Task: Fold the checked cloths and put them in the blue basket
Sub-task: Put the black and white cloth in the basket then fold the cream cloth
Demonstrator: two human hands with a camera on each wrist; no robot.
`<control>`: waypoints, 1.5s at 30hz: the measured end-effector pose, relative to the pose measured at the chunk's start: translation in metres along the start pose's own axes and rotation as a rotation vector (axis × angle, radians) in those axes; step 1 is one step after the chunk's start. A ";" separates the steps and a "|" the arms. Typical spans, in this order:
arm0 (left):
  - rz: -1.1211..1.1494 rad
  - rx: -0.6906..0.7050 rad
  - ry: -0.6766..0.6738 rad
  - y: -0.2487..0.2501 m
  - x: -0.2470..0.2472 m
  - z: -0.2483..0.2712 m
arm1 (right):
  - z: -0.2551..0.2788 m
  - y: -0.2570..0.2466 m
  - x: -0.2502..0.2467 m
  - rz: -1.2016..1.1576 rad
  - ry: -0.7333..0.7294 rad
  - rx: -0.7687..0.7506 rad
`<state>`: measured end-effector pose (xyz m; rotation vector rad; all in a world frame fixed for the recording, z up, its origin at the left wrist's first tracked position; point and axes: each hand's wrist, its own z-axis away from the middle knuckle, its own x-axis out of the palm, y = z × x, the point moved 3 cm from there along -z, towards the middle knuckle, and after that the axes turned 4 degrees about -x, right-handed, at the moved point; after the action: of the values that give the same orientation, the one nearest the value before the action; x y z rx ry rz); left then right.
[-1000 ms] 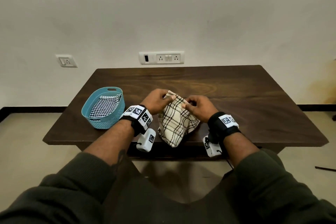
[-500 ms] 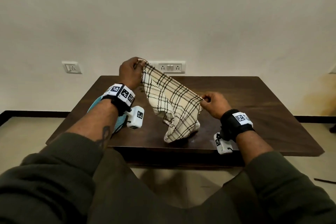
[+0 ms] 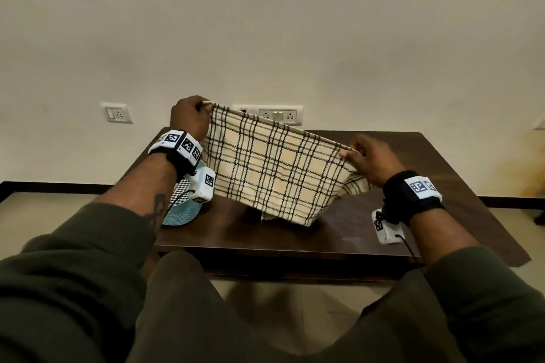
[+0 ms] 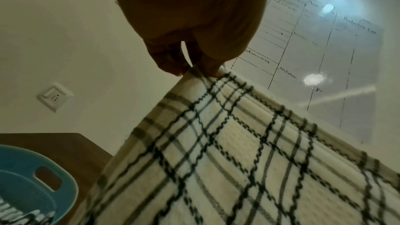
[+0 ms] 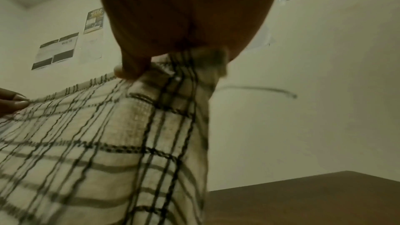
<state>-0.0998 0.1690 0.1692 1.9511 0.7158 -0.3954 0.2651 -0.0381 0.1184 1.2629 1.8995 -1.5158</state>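
A cream cloth with black checks [image 3: 271,168] hangs spread out above the table, its top edge slanting down to the right. My left hand [image 3: 203,107] pinches the upper left corner [image 4: 201,74], raised high. Lower down, my right hand [image 3: 351,155] pinches the right corner [image 5: 151,71], with some cloth bunched under the palm. The cloth's bottom edge brushes the tabletop. The blue basket [image 3: 181,214] stands at the table's left, mostly hidden behind my left forearm. A small-checked black and white cloth [image 3: 180,190] lies inside the basket [image 4: 26,175].
The dark wooden table [image 3: 436,174] stands against a cream wall. A socket strip [image 3: 277,114] and a switch plate [image 3: 115,112] sit on the wall behind. Papers hang on the wall [image 5: 56,50] in the right wrist view.
Both hands lifted the bunched cloth off the table and pulled apart, left hand up and left, right hand to the right. The cloth now hangs spread open between them.
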 end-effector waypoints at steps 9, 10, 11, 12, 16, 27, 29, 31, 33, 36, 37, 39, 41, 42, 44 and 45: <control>-0.274 -0.289 -0.472 -0.021 0.046 -0.001 | -0.042 0.031 0.021 0.359 -0.346 0.155; -0.236 -0.350 -0.561 -0.020 0.056 -0.004 | -0.055 0.030 0.024 0.381 -0.395 0.162; -0.209 -0.386 -0.614 -0.016 0.063 -0.010 | -0.069 0.031 0.025 0.371 -0.428 0.183; -0.207 -0.365 -0.618 -0.009 0.068 -0.024 | -0.087 0.032 0.022 0.360 -0.435 0.203; -0.304 -0.054 -0.412 0.040 0.058 -0.094 | -0.165 0.010 -0.037 0.336 -0.142 0.185; 0.099 0.094 0.177 0.141 -0.052 -0.149 | -0.202 -0.073 -0.179 -0.144 0.568 -0.113; 0.066 0.085 0.138 0.128 -0.053 -0.127 | -0.176 -0.065 -0.165 -0.118 0.525 -0.126; 0.003 0.053 0.061 0.103 -0.048 -0.096 | -0.144 -0.051 -0.138 -0.136 0.443 -0.114; -0.074 0.035 -0.046 0.074 -0.036 -0.064 | -0.113 -0.031 -0.108 -0.138 0.361 -0.080; -0.176 -0.022 -0.173 0.031 -0.018 -0.011 | -0.065 0.006 -0.062 -0.050 0.229 0.008; -0.189 -0.046 -0.218 0.017 -0.012 0.008 | -0.046 0.018 -0.048 -0.024 0.171 0.041; -0.224 -0.091 -0.319 -0.009 0.001 0.044 | -0.017 0.039 -0.023 0.033 0.018 0.110; -0.283 -0.119 -0.422 -0.036 0.014 0.075 | 0.008 0.056 -0.002 0.113 -0.162 0.153; -0.311 -0.144 -0.475 -0.046 0.018 0.089 | 0.020 0.062 0.005 0.144 -0.248 0.169; -0.365 -0.173 -0.584 -0.062 0.025 0.111 | 0.039 0.071 0.016 0.187 -0.389 0.195; -0.390 -0.180 -0.643 -0.066 0.026 0.120 | 0.047 0.073 0.019 0.188 -0.444 0.205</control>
<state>-0.1181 0.0936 0.0532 1.3846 0.6668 -1.0960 0.3055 -0.0736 0.0474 1.0390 1.3372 -1.7466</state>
